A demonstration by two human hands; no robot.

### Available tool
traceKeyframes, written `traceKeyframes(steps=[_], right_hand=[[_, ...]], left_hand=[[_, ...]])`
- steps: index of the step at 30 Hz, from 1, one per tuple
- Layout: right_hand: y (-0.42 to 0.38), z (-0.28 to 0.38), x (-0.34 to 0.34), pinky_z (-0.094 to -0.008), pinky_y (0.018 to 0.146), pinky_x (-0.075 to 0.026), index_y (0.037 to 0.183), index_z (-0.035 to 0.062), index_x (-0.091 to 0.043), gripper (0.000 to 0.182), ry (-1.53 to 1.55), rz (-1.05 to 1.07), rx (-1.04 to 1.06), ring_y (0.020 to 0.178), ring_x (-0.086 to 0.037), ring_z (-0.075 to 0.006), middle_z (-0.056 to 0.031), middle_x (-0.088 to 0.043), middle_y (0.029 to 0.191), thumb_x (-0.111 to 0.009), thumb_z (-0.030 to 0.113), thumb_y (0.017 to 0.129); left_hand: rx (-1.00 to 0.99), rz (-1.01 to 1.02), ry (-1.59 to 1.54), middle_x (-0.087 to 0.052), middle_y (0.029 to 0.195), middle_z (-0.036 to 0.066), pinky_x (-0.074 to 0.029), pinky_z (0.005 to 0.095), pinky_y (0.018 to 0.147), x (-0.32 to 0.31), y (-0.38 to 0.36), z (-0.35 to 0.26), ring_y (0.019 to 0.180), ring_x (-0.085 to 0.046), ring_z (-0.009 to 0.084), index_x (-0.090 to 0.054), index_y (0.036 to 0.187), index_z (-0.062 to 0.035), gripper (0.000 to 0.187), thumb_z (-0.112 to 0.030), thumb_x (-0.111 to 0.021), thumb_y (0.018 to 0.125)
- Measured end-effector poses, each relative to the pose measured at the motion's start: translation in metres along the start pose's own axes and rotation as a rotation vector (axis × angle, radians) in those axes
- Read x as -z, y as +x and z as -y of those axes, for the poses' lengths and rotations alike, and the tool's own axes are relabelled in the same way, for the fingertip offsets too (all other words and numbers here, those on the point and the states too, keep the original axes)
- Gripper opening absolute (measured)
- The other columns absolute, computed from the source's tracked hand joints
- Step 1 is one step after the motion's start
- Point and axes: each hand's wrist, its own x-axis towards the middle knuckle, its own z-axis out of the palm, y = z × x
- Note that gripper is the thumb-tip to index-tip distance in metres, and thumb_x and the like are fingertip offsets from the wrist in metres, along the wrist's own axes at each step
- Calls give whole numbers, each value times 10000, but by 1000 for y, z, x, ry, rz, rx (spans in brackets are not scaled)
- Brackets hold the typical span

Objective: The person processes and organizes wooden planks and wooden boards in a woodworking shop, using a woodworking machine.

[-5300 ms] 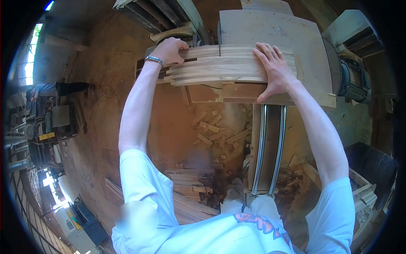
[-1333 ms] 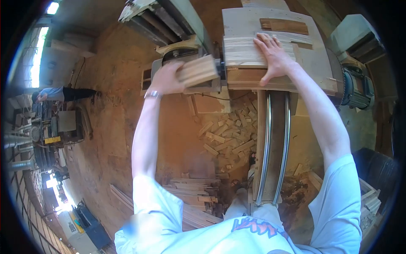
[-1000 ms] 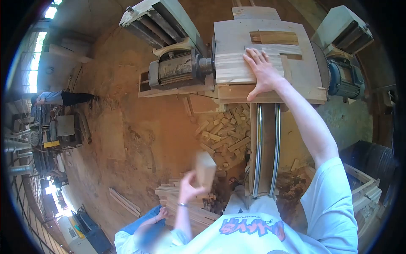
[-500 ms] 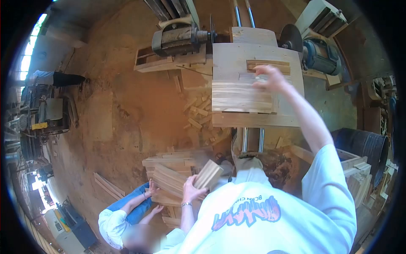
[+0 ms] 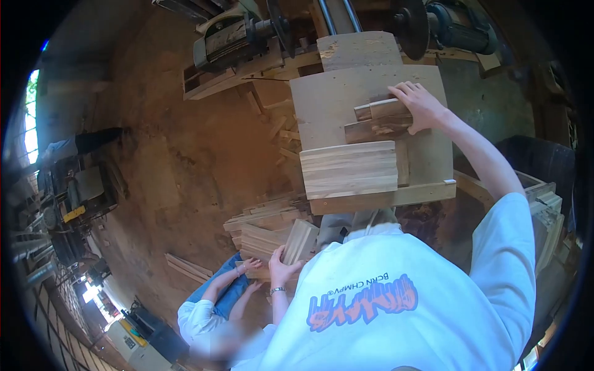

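My left hand (image 5: 284,268), with a watch at the wrist, is closed around a bundle of pale wooden strips (image 5: 301,242), held upright beside my body. My right hand (image 5: 422,106) grips the right ends of a few darker wooden strips (image 5: 378,123), thumb on the near side and fingers on the far side. These lie slightly tilted over a flat wooden board (image 5: 328,93). Nearer to me on that board rests a row of pale strips (image 5: 348,170), side by side against a wooden fence (image 5: 356,202) at the near edge.
Motors with circular blades stand beyond the board, one at the left (image 5: 226,46) and one at the right (image 5: 461,28). Metal rails (image 5: 340,15) run between them. At lower left a crouching person (image 5: 207,315) reaches toward stacked wood (image 5: 260,241). Offcuts (image 5: 288,136) lie on the floor.
My right hand has closed on the darker strips, which now sit closer to the pale row and at a slant. My left hand still holds its bundle. The view has shifted.
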Motion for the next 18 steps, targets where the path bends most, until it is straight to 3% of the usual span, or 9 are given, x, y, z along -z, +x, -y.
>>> traceKeyframes(steps=[3, 6, 9, 12, 16, 18], right_hand=[[-11, 0, -14, -469, 1093, -444, 1504, 36, -385, 1171, -38, -200, 29, 1293, -529, -367, -179, -536, 1370, -934, 178, 480], [-7, 5, -14, -449, 1015, -514, 1446, 49, -480, 1071, -33, -100, -62, 1158, -625, -384, -182, -634, 1238, -932, 196, 486], [-5, 4, -18, -450, 952, -553, 1340, 54, -594, 918, -50, -70, -182, 1050, -675, -392, -172, -708, 1099, -926, 225, 501], [-19, 13, -9, -413, 950, -556, 1261, 25, -648, 836, 60, -209, -252, 1047, -696, -362, -178, -739, 1056, -924, 251, 504], [-64, 33, 11, -353, 915, -553, 1243, 2, -656, 752, 540, -474, -265, 1011, -707, -253, -142, -740, 1094, -921, 221, 574], [-90, 32, 13, -339, 899, -547, 1239, 2, -661, 699, 824, -652, -196, 992, -693, -200, -107, -737, 1084, -919, 204, 621]], left_hand=[[-27, -40, -42, -699, 1142, 167, -541, 406, 965, -10, 2, 11, 1073, -682, 313, -662, 1205, 20, 777, -315, -937, 560], [-83, -104, -79, -703, 1140, 168, -540, 405, 967, -10, -12, 32, 1074, -684, 315, -664, 1200, 25, 770, -304, -947, 564], [-102, -157, -178, -703, 1139, 162, -538, 393, 967, -16, -37, 46, 1085, -684, 293, -661, 1201, 41, 751, -246, -960, 575], [-62, -212, -280, -699, 1133, 161, -536, 378, 965, -6, -74, 45, 1081, -682, 276, -653, 1201, 63, 734, -193, -957, 585], [-127, -225, -526, -679, 1157, 142, -532, 377, 966, -4, -95, 57, 1078, -664, 239, -631, 1234, 73, 720, -153, -935, 622], [-226, -153, -603, -670, 1185, 130, -516, 373, 1001, -1, -88, 46, 1100, -658, 230, -578, 1342, 44, 743, -101, -859, 670]])
